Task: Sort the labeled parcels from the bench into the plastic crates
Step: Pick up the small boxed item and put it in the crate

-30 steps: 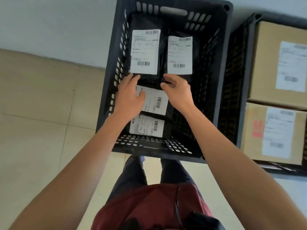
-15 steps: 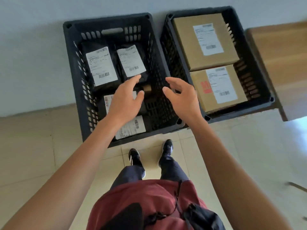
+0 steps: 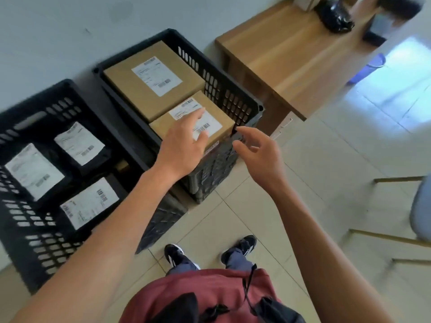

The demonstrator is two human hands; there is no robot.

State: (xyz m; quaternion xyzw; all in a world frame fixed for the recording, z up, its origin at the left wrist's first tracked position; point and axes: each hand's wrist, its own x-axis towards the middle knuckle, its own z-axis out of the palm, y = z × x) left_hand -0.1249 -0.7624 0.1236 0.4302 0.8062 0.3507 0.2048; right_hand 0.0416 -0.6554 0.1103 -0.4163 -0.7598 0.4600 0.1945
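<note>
A long bench (image 3: 291,50) of pale wood grain runs along the grey wall, with a crumpled black plastic bag (image 3: 335,16) at its far end. Beside it on the beige tiled floor (image 3: 314,183) stand two black plastic crates with slotted lattice walls, set side by side. The left crate (image 3: 35,241) holds three flat black poly mailers (image 3: 86,201), each with a white barcode label. The right crate (image 3: 224,89) holds two rectangular brown cardboard boxes (image 3: 149,80), one label apiece, the nearer box (image 3: 224,122) just beside the farther. The person's left hand (image 3: 184,145) hovers over the nearer box, fingers straight and spread, holding nothing. The right hand (image 3: 261,155) hangs near the crate's corner, fingers loosely curved and apart, empty.
</note>
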